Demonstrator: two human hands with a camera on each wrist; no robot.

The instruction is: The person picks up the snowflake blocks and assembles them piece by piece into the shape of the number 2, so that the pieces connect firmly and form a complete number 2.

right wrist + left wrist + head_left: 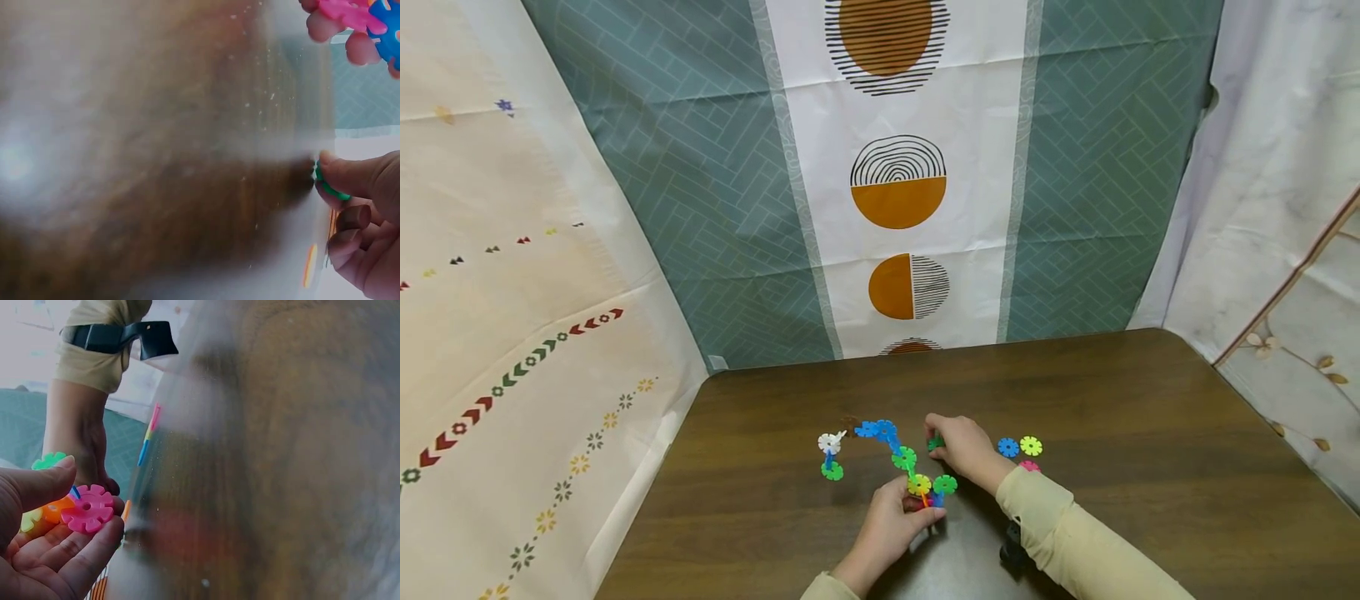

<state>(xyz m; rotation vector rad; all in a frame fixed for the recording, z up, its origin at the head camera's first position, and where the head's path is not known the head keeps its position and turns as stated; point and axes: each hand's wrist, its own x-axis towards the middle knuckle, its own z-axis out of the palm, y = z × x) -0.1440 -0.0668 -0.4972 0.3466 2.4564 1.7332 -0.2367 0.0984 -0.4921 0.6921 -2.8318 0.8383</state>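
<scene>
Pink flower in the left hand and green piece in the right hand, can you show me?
Pink flower (95, 514), left wrist view: on its flat face.
Green piece (335, 191), right wrist view: on its visible edge.

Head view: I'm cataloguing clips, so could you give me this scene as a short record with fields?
Left hand: grips the near end of a chain of notched discs
Right hand: pinches a green disc
Set apart: a blue disc, a yellow disc, and a pink disc partly hidden by the right sleeve
Surface: brown table
Backdrop: patterned cloth
</scene>
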